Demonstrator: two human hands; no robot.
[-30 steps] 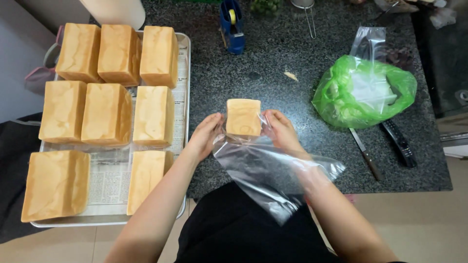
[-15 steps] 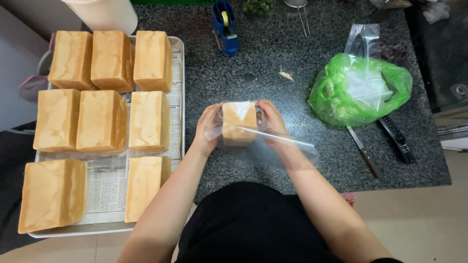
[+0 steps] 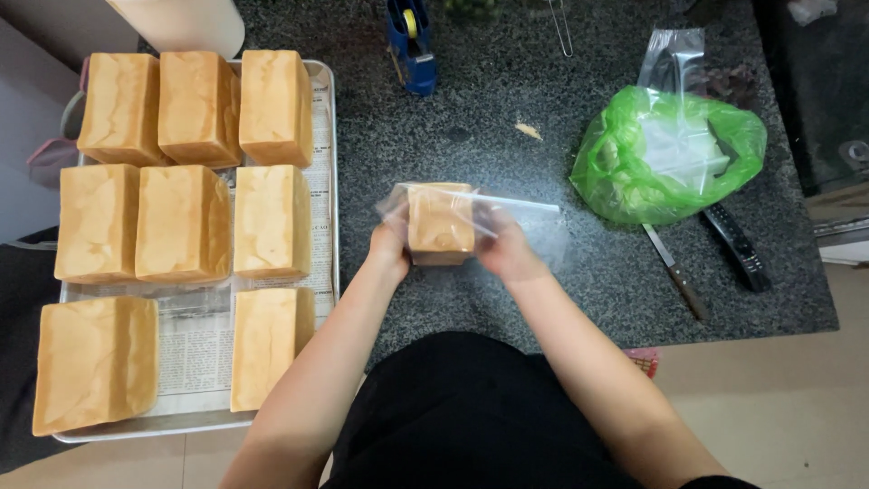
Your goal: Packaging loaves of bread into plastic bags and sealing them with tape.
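A small golden-brown loaf of bread (image 3: 440, 221) stands on the dark speckled counter, in front of me. A clear plastic bag (image 3: 534, 222) covers its top and sides and trails off to the right. My left hand (image 3: 390, 246) grips the bag and loaf on the left side. On the right side my right hand (image 3: 507, 246) holds the bag against the loaf.
A metal tray (image 3: 328, 136) lined with newspaper at the left carries several more loaves (image 3: 186, 222). A blue tape dispenser (image 3: 412, 45) stands at the back. A green plastic bag (image 3: 665, 154) with clear bags lies at the right, with a knife (image 3: 674, 272) and a black handle (image 3: 735, 246) beside it.
The bag, which hung open below the loaf toward me, has been drawn up over the loaf. Both hands moved up along its sides.
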